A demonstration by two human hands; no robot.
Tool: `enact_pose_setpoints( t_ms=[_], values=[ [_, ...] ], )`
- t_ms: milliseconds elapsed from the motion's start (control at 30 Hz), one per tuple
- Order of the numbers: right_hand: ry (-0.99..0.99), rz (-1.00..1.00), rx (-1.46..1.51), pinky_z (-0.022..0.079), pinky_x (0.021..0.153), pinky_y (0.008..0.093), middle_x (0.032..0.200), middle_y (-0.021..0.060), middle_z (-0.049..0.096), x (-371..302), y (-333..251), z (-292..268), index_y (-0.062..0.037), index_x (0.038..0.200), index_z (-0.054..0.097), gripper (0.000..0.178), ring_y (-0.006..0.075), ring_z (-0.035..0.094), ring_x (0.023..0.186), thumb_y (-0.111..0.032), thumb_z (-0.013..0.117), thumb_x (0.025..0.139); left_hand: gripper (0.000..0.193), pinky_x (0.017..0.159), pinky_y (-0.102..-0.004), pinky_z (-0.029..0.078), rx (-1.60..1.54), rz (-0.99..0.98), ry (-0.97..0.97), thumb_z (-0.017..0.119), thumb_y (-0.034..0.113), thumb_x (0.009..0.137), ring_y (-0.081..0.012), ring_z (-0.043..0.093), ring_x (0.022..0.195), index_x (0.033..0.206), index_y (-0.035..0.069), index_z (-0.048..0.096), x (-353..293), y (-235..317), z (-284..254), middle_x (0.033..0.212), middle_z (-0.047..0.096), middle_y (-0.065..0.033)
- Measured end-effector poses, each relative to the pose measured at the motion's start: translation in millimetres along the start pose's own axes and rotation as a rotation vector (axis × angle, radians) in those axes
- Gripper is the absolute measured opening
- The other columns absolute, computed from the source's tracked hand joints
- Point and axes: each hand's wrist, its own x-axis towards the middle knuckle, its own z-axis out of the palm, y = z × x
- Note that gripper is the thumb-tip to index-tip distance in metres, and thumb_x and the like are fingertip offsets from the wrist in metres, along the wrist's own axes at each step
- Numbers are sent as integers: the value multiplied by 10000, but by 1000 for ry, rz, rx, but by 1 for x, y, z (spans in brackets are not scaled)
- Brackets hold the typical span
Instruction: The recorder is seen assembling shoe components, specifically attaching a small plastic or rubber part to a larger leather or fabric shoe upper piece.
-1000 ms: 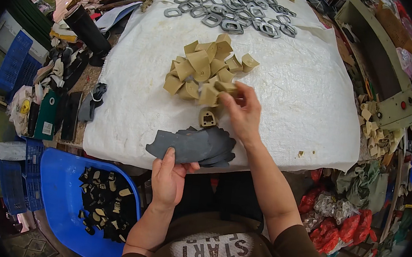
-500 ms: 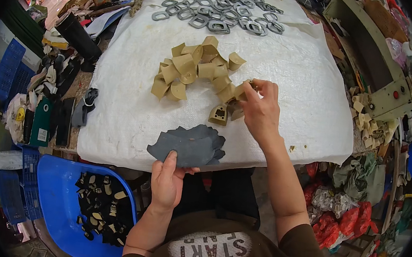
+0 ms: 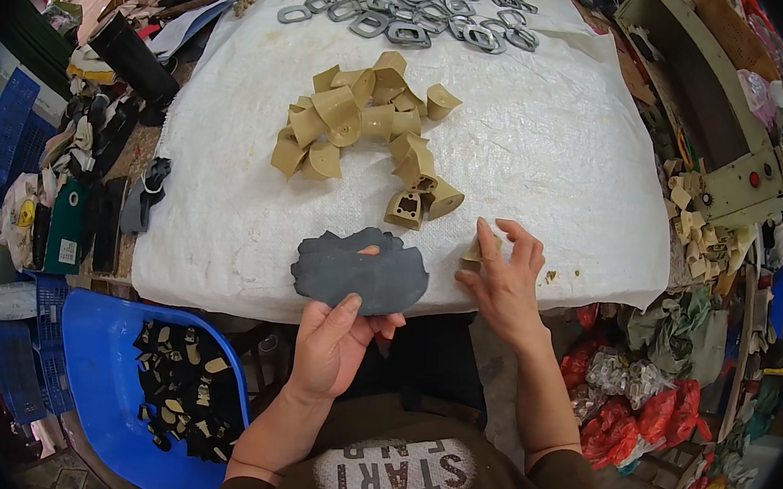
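Note:
My left hand (image 3: 337, 343) pinches a stack of dark grey sheet pieces (image 3: 360, 275) with ragged edges, thumb on top, over the table's front edge. To its right, my right hand (image 3: 507, 279) has thumb and fingers around a small tan shoe heel (image 3: 481, 250) close to the white cloth; the fingers partly hide it. Farther away lies a loose pile of tan plastic heels (image 3: 338, 117). The nearest heel (image 3: 405, 210) of that group shows its hollowed end with dark openings.
White woven sheeting (image 3: 549, 175) covers the table. Many grey oval rings (image 3: 407, 34) lie at the far end. A blue basin (image 3: 95, 386) with black and tan pieces stands lower left. A green metal machine (image 3: 738, 174) is at right, above red plastic bags (image 3: 658, 416).
My right hand has drawn back from the heel pile towards the front edge with a tan heel in its fingers. The grey stack has turned a little in my left hand.

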Motion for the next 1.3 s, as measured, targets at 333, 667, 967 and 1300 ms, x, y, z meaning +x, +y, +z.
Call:
enact_pose_setpoints(
  t_ms=[333,667,967,1300],
  values=[
    [241,-109,979,474,791,345,1034,150,593,0,-51,-36,-1,1176,522,646,284,565,936,-114,818,613,437,857,-363,447,234,194,165,372,242,955,-231,537,1046,1312,-11,365,-6,-12,0,1243,500,-152],
    [260,-378,1036,456,790,371,1090,136,579,8,-75,-15,-22,1093,569,533,293,551,937,-174,802,638,434,1022,-412,365,109,179,-63,342,213,958,-279,457,1199,1317,-30,341,-19,-3,14,1320,433,-185],
    [271,-399,986,450,768,369,1087,140,587,10,-73,-15,-33,1099,561,501,281,545,905,-216,776,685,438,1028,-417,360,91,156,-25,331,220,969,-276,443,1214,1327,-32,325,-24,-4,18,1328,423,-188],
    [201,-384,588,358,766,368,1031,87,630,10,-67,-25,-66,1051,561,498,235,498,797,-270,786,656,437,1021,-369,353,156,192,-26,339,184,970,-226,442,1211,1340,-47,327,-26,-8,15,1330,430,-161]
  ],
)
